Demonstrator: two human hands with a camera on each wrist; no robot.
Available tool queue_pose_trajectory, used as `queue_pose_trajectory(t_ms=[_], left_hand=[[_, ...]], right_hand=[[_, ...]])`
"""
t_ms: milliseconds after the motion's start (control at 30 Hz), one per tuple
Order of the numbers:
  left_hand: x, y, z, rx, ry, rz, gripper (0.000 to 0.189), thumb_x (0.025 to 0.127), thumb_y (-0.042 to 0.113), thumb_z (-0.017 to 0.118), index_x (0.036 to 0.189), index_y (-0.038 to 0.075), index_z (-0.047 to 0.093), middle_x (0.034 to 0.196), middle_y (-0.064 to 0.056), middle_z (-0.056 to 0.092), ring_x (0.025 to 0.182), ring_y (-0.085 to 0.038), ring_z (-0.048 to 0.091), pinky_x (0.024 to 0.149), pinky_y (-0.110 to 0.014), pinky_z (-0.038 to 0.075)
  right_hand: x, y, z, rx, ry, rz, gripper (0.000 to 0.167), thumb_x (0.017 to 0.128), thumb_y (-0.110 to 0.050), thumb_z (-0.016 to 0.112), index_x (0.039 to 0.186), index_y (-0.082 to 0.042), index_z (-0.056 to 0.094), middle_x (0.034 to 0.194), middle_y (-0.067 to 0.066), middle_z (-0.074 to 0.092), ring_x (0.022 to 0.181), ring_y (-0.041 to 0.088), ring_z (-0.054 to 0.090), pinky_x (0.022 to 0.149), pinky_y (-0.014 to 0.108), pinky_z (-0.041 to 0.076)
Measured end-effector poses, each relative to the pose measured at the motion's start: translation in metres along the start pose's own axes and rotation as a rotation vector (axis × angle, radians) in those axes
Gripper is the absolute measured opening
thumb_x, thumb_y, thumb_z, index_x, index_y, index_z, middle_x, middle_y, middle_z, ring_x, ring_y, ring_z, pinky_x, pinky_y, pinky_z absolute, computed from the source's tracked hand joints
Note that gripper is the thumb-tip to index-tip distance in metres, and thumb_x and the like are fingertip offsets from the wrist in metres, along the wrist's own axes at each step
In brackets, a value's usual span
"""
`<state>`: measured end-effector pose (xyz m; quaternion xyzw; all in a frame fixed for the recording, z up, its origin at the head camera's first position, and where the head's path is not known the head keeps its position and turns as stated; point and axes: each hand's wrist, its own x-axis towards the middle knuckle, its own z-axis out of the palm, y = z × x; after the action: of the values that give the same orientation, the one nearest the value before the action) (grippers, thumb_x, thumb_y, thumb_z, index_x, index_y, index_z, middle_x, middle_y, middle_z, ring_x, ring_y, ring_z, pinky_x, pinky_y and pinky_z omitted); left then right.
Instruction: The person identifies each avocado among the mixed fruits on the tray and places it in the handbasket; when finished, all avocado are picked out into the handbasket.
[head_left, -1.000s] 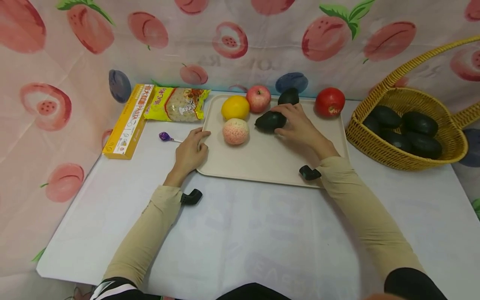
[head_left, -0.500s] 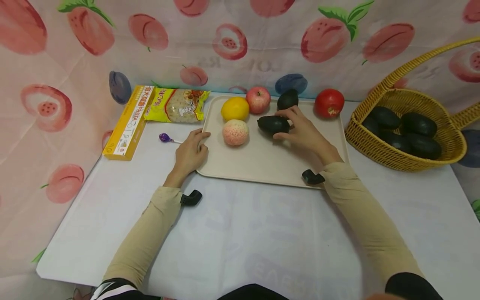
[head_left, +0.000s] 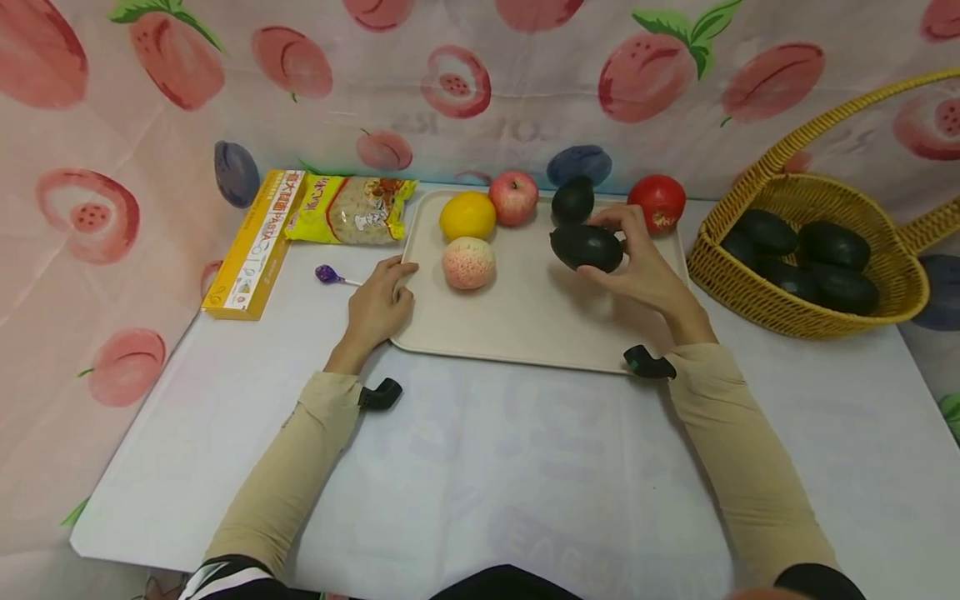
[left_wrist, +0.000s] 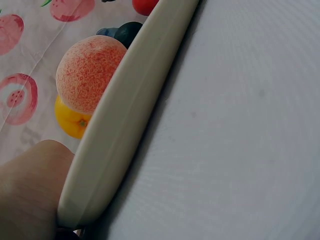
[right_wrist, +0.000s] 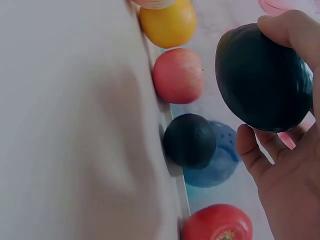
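In the head view my right hand [head_left: 637, 258] grips a dark green avocado [head_left: 587, 247] by its right end, held above the beige tray [head_left: 517, 333]. The right wrist view shows this avocado [right_wrist: 262, 77] between the thumb and the fingers. My left hand [head_left: 378, 304] holds the tray's left edge; part of it [left_wrist: 35, 190] shows at the tray corner in the left wrist view. On the tray sit a second avocado [head_left: 573, 200], a red apple [head_left: 513, 198], a yellow orange [head_left: 468, 216], a speckled pink-and-cream peach [head_left: 468, 263] and a red tomato [head_left: 657, 202].
A yellow wicker basket [head_left: 772, 308] holding several avocados [head_left: 834, 246] stands right of the tray. To the left are a yellow pasta box [head_left: 251, 250], a yellow food packet [head_left: 348, 210] and a purple lollipop [head_left: 327, 274]. A fruit-print cloth [head_left: 525, 83] hangs behind.
My right hand has lifted the avocado and carried it to the right, away from the peach, also turning it. The left hand stays at the tray edge.
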<state>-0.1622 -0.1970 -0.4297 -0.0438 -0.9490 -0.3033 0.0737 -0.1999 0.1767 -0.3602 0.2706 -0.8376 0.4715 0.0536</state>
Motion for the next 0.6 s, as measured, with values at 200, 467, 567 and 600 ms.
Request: queue_pose_trajectory(t_ms=[200, 467, 567, 600], left_hand=[[0.0, 0.001, 0.0, -0.001, 0.01, 0.004, 0.043, 0.087, 0.013, 0.046, 0.128, 0.013, 0.06, 0.141, -0.009, 0.049, 0.118, -0.033, 0.056, 0.08, -0.049, 0.046], [0.002, 0.001, -0.001, -0.005, 0.006, 0.002, 0.044, 0.086, 0.014, 0.046, 0.128, 0.014, 0.059, 0.141, -0.008, 0.048, 0.118, -0.032, 0.056, 0.081, -0.049, 0.046], [0.001, 0.0, 0.0, -0.001, -0.002, -0.003, 0.044, 0.086, 0.014, 0.045, 0.128, 0.015, 0.059, 0.142, -0.008, 0.048, 0.119, -0.032, 0.055, 0.081, -0.049, 0.046], [0.001, -0.001, 0.0, 0.001, -0.003, -0.004, 0.044, 0.086, 0.014, 0.046, 0.128, 0.015, 0.059, 0.142, -0.008, 0.048, 0.119, -0.032, 0.056, 0.081, -0.049, 0.046]], right_hand=[[-0.007, -0.015, -0.01, 0.029, 0.034, -0.075, 0.06, 0.066, 0.008, 0.073, 0.118, 0.01, 0.043, 0.117, 0.02, 0.041, 0.106, 0.013, 0.039, 0.09, 0.021, 0.031], [-0.01, -0.021, -0.024, 0.041, 0.044, -0.067, 0.059, 0.068, 0.007, 0.073, 0.121, 0.008, 0.046, 0.118, 0.005, 0.043, 0.103, 0.012, 0.043, 0.091, 0.018, 0.035], [-0.012, -0.024, -0.031, 0.047, 0.047, -0.052, 0.06, 0.069, 0.006, 0.072, 0.124, 0.006, 0.047, 0.12, 0.002, 0.043, 0.108, 0.012, 0.041, 0.091, 0.02, 0.036], [-0.013, -0.025, -0.033, 0.047, 0.05, -0.045, 0.06, 0.07, 0.006, 0.072, 0.125, 0.005, 0.048, 0.121, 0.001, 0.043, 0.11, 0.011, 0.04, 0.092, 0.021, 0.036]])
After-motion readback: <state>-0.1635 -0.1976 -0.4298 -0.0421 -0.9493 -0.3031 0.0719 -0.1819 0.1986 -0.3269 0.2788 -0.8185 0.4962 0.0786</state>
